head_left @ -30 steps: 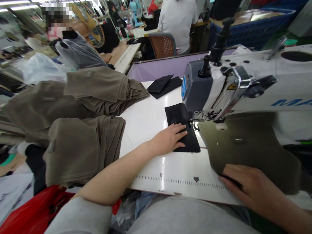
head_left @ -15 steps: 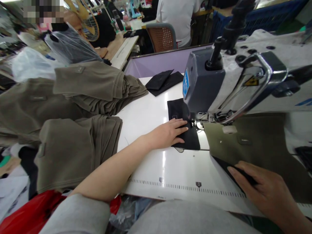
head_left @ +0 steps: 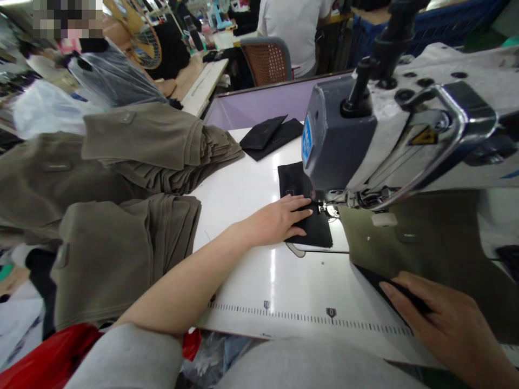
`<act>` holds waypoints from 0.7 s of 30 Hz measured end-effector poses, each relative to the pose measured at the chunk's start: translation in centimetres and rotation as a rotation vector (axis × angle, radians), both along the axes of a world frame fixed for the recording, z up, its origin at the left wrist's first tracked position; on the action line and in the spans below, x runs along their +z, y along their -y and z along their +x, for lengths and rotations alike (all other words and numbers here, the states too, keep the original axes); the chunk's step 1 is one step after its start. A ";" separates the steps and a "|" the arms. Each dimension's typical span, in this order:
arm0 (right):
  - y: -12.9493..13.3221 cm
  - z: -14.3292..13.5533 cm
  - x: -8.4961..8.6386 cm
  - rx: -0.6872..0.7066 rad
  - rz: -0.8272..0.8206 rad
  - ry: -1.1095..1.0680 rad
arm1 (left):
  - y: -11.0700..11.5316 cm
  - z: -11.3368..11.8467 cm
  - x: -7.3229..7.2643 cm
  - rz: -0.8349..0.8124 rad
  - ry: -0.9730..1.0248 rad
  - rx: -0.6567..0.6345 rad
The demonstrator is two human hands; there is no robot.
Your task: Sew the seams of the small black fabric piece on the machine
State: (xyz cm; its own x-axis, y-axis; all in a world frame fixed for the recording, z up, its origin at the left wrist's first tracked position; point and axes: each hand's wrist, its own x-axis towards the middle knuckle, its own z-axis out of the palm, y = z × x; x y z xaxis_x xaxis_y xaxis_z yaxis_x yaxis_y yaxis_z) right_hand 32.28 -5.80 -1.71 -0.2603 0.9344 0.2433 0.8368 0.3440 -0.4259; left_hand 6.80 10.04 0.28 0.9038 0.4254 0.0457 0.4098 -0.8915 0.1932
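Moved: black fabric piece [head_left: 304, 216] fed slightly further under the sewing machine [head_left: 365, 140].
Left hand [head_left: 279, 220]: laid flat on it, fingers spread open.
Right hand [head_left: 441, 324]: fingers pressed on olive fabric [head_left: 421, 248], worktop [head_left: 251, 281] edge.

Stacks of folded olive garments [head_left: 121, 216] lie left on the table, black pieces [head_left: 270, 138] behind, a wicker-backed chair [head_left: 267, 62] beyond

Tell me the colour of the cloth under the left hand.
Black. The cloth lies flat under the left hand; the head view shows it.
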 end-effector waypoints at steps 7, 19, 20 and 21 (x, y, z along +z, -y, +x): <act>0.0 0.0 0.1 -0.017 0.011 0.022 | -0.1 0.0 -0.2 0.014 0.018 -0.015; 0.4 -0.2 0.1 -0.075 -0.031 -0.030 | 2.2 0.4 0.4 0.002 0.031 -0.173; 0.3 -0.2 0.1 -0.063 -0.033 -0.031 | 2.8 0.5 0.3 -0.003 0.040 -0.177; 0.2 -0.1 0.1 -0.048 -0.033 -0.028 | 3.3 0.7 0.3 -0.001 0.050 -0.171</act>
